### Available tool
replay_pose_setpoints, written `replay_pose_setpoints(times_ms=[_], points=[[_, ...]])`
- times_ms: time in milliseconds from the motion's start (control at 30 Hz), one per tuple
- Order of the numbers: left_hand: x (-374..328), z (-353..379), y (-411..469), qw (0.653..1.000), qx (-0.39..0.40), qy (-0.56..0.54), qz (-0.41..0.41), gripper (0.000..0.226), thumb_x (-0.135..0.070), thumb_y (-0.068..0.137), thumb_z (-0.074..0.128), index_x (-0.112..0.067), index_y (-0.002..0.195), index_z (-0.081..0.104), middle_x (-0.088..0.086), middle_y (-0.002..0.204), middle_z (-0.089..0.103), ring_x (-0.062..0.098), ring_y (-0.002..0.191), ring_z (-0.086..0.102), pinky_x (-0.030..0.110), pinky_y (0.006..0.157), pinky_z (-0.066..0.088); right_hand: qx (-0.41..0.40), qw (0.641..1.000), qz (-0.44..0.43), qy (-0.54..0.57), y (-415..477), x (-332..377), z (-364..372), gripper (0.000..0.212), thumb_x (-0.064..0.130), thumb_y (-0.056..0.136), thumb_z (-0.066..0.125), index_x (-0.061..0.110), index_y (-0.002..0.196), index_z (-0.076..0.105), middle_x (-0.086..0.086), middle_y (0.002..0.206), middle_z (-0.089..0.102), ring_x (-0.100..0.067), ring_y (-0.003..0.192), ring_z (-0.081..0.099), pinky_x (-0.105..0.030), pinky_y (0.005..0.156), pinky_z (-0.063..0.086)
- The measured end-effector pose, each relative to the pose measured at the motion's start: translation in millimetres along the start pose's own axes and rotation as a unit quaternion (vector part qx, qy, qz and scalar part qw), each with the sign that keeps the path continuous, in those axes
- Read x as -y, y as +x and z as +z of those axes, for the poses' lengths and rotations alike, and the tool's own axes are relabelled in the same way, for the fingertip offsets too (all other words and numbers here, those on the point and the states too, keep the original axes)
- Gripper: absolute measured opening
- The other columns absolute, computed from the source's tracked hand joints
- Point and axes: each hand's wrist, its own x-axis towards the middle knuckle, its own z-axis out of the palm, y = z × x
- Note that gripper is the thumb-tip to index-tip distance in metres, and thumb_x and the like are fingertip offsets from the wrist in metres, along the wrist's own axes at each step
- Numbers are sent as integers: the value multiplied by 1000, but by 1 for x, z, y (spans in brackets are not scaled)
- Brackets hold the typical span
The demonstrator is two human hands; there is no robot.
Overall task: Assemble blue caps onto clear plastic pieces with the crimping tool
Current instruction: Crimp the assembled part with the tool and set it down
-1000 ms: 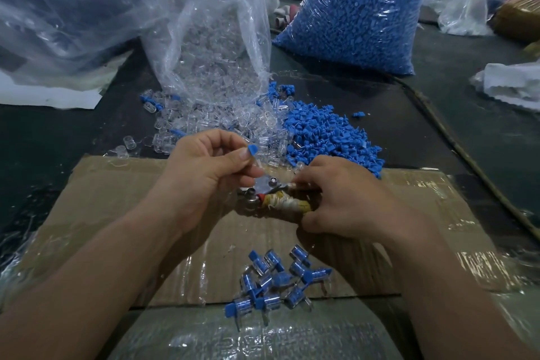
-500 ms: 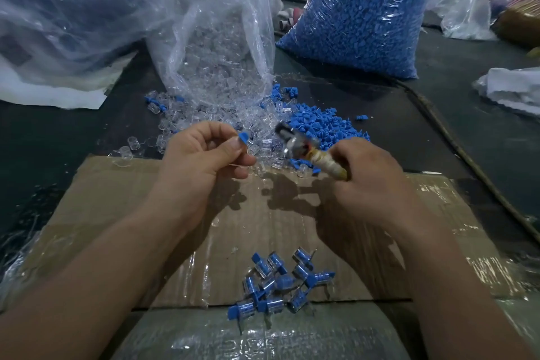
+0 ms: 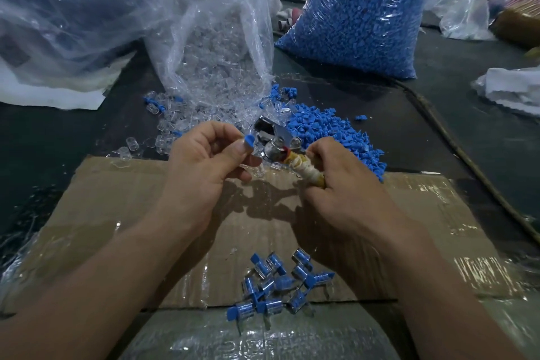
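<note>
My left hand (image 3: pixel 204 166) pinches a clear plastic piece with a blue cap (image 3: pixel 249 138) on its top between thumb and fingers. My right hand (image 3: pixel 342 184) grips the crimping tool (image 3: pixel 280 146) by its yellow-wrapped handle, its metal jaws right beside the cap. Loose blue caps (image 3: pixel 330 131) lie heaped on the dark table behind the hands. Clear pieces (image 3: pixel 175 123) spill from an open bag to their left. Several finished capped pieces (image 3: pixel 277 283) lie piled on the cardboard near me.
A taped cardboard sheet (image 3: pixel 117 213) covers the table under my hands. A clear bag of clear pieces (image 3: pixel 216 47) and a full bag of blue caps (image 3: pixel 362 12) stand behind. More plastic bags (image 3: pixel 64 14) sit at far left and far right.
The right hand lifted the tool off the cardboard, swung it right, then brought its jaws back up against the capped piece, which the left hand raised slightly.
</note>
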Motion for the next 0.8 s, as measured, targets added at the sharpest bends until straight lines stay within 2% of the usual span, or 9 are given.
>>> replay_pose_setpoints(times_ms=[100,200,400,600,800], points=[[0,-1,0,1000,0,14,5,7,-2,75,58,-7,78,56,-3,62,64,7,58,63,17,51,52,12,1000,-2,9,0,2,1,25,26,80,57,27,93,36,15,81,37,1,73,36,-18,57,24],[0,-2,0,999,-1,35,11,13,4,81,54,-9,78,56,-4,63,64,7,58,62,17,51,51,22,1000,-3,13,0,3,1,25,26,79,57,29,92,35,15,81,37,1,73,36,-18,57,23],[-2,2,-3,998,-9,61,18,17,7,82,54,-9,77,57,1,68,61,6,55,60,14,51,50,33,999,-4,4,0,4,-1,27,26,79,59,31,88,35,15,79,37,1,71,35,-19,57,24],[-4,6,-7,993,-11,108,44,15,7,83,55,-7,78,56,6,70,61,6,55,60,13,51,49,29,1000,-10,-7,1,7,-3,29,23,79,57,34,71,32,16,73,40,1,67,37,-21,56,25],[-2,6,-8,989,-19,134,54,19,7,83,55,-10,77,56,6,71,61,4,56,61,13,54,49,32,999,-4,9,3,7,-3,25,20,77,59,33,76,37,15,73,43,-2,68,39,-24,57,29]])
